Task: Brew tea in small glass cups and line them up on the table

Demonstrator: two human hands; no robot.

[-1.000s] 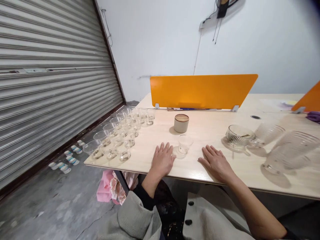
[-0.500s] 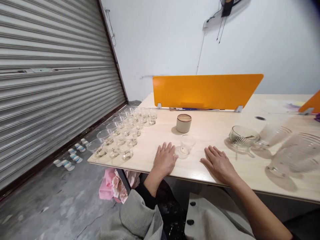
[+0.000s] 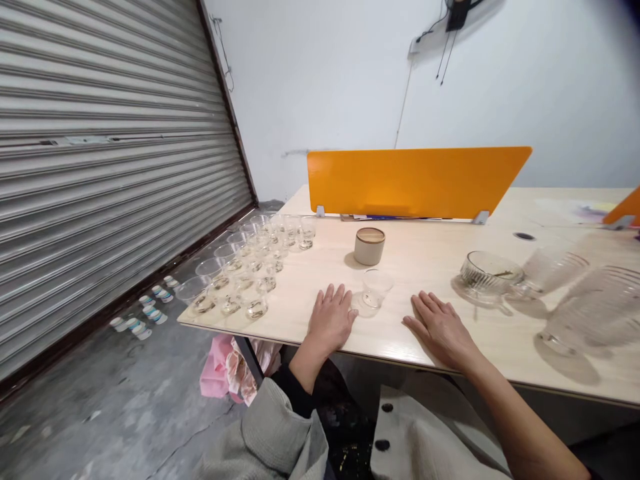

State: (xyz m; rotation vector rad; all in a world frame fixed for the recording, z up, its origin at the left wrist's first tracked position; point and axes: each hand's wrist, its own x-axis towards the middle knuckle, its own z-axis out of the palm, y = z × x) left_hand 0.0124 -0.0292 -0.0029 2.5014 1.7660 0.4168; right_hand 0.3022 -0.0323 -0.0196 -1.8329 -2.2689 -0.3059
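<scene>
My left hand (image 3: 331, 318) lies flat on the pale wooden table (image 3: 310, 273), fingers stretched out and holding nothing. Just right of its fingertips stands a clear plastic cup (image 3: 376, 288), upright and seemingly vacant. My right hand (image 3: 443, 328) also rests palm down near the table's front edge, open, with the cup to its left. Behind the cup sits a round beige canister (image 3: 369, 248) with a wood-coloured top. To the right of my right hand is a ribbed glass bowl (image 3: 489, 272) with a thin dark piece in it.
Several clear cups (image 3: 257, 305) with dark bits at the bottom stand in rows at the table's left end. Stacks of nested clear cups (image 3: 595, 310) lie on their sides at right. An orange divider (image 3: 415, 181) crosses the back. Small white tubs (image 3: 140, 327) stand on the floor.
Both hands and the objects on the table stay in place. Only the camera's view has shifted very slightly.
</scene>
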